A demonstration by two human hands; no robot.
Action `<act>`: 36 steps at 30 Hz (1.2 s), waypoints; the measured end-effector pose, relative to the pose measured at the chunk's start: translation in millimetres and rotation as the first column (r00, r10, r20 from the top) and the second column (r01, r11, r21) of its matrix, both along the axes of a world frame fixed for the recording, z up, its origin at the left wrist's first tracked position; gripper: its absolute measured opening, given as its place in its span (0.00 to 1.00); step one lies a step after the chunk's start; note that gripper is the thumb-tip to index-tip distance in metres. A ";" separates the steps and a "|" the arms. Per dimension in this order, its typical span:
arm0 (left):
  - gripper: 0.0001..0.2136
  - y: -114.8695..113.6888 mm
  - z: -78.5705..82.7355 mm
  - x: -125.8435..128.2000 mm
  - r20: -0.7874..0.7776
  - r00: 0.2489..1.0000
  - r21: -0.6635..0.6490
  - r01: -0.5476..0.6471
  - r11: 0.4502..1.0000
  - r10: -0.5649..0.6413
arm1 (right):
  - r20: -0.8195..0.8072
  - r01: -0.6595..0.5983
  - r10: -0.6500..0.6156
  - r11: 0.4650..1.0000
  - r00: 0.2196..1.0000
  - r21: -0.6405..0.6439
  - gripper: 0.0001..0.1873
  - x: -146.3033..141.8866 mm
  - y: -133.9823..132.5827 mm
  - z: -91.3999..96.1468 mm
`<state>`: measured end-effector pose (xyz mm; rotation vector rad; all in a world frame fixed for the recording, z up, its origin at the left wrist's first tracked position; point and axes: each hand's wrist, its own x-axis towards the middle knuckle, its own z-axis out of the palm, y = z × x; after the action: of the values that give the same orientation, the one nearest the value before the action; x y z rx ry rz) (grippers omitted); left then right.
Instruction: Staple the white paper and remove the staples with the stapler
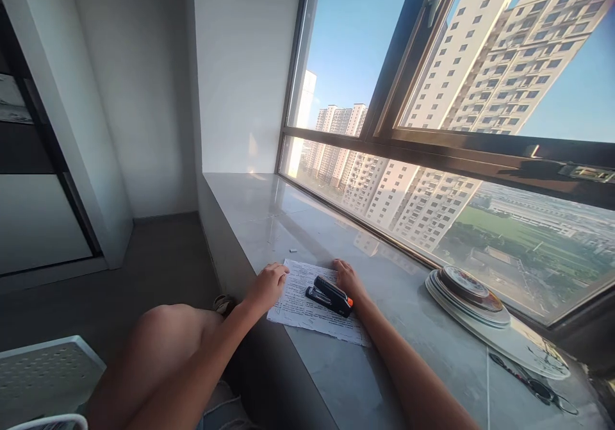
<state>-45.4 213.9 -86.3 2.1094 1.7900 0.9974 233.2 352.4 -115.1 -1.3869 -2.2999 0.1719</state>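
A printed sheet of paper (293,298) lies flat on the grey tiled window ledge (331,359). On top of it rests a black stapler (330,295) with an orange-red patch at its near right end. My left hand (270,285) is at the paper's upper left corner, its fingers curled together on that edge. At the paper's right edge, just beyond the stapler, my right hand (348,277) lies low with its fingers stretched forward; it does not grip the stapler. Beyond the paper sits a small white piece (293,250), too small to name.
To the right, stacked plates (468,289) stand on a white oval board (538,350). Scissors (542,388) lie in front of it. A window (418,141) runs along the ledge's far side. White perforated furniture (48,372) is at lower left, beside my bent knee (163,327).
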 end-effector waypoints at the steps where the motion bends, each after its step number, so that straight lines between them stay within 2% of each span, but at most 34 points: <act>1: 0.15 -2.1 -2.7 2.9 0.000 0.999 -0.001 0.049 0.999 -0.049 | -0.035 -0.014 0.014 1.000 0.999 -0.015 0.27 0.0 -1.9 1.9; 3: 0.14 -6.6 -8.1 7.7 -0.027 0.992 -0.008 0.125 0.992 -0.125 | -0.128 -0.038 0.035 0.999 0.991 -0.022 0.24 0.5 -4.0 5.5; 5: 0.14 -10.0 -12.5 11.4 -0.073 0.987 -0.014 0.141 0.990 -0.142 | -0.259 -0.028 0.032 0.999 0.965 0.019 0.21 2.9 -5.0 9.5; 9: 0.13 -11.7 -16.2 16.0 -0.145 0.985 0.018 0.094 0.995 -0.090 | -0.566 0.026 0.006 0.999 0.824 0.048 0.19 16.1 -16.3 20.9; 11: 0.13 -11.6 -15.5 17.4 -0.159 0.983 0.021 0.094 0.995 -0.090 | -0.639 -0.035 0.028 0.999 0.769 0.002 0.22 23.3 -33.1 27.5; 13: 0.12 -12.1 -14.0 18.6 -0.169 0.982 0.020 0.093 0.995 -0.088 | -0.637 -0.140 0.079 0.989 0.767 -0.047 0.23 26.2 -57.0 32.5; 15: 0.12 -13.4 -12.1 19.8 -0.172 0.982 0.026 0.084 0.996 -0.079 | -0.587 -0.204 0.126 0.977 0.800 -0.068 0.22 22.4 -82.9 34.8; 17: 0.12 -15.0 -10.2 20.3 -0.164 0.984 0.033 0.083 0.996 -0.077 | -0.497 -0.215 0.172 0.976 0.851 -0.029 0.21 13.8 -103.0 34.9; 19: 0.12 -15.9 -8.6 19.7 -0.147 0.985 0.028 0.091 0.995 -0.086 | -0.393 -0.237 0.228 0.971 0.891 0.026 0.22 6.5 -111.1 34.5; 21: 0.12 -15.8 -7.8 17.9 -0.134 0.986 0.017 0.101 0.995 -0.098 | -0.349 -0.238 0.247 0.969 0.904 0.069 0.19 8.3 -105.6 34.7; 23: 0.12 -14.7 -8.5 15.5 -0.127 0.986 0.010 0.108 0.994 -0.106 | -0.413 -0.172 0.197 0.980 0.889 0.096 0.18 24.1 -90.2 34.9; 26: 0.15 -12.5 -12.8 12.0 -0.114 0.988 0.008 0.101 0.995 -0.100 | -0.566 -0.043 0.084 0.995 0.820 0.086 0.22 70.7 -62.9 32.8; 28: 0.19 -11.5 -17.5 10.3 -0.100 0.991 -0.001 0.087 0.996 -0.087 | -0.586 0.008 0.027 0.998 0.810 0.057 0.23 107.5 -50.3 29.7; 30: 0.22 -11.0 -22.4 9.3 -0.110 0.993 -0.008 0.052 0.999 -0.052 | -0.554 -0.021 0.028 1.000 0.832 0.019 0.24 139.4 -44.6 27.0; 32: 0.22 -10.9 -26.6 9.0 -0.149 0.989 -0.015 0.008 1.000 -0.010 | -0.500 -0.102 0.076 0.995 0.863 -0.025 0.25 160.8 -44.3 26.4; 36: 0.23 -10.6 -31.9 11.1 -0.197 0.980 -0.032 -0.036 0.999 0.029 | -0.440 -0.229 0.173 0.971 0.881 -0.076 0.26 167.5 -48.1 32.0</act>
<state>-34.3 203.4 -118.2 2.2318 1.9222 0.7825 400.7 304.3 -83.1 -1.0302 -2.0734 0.6358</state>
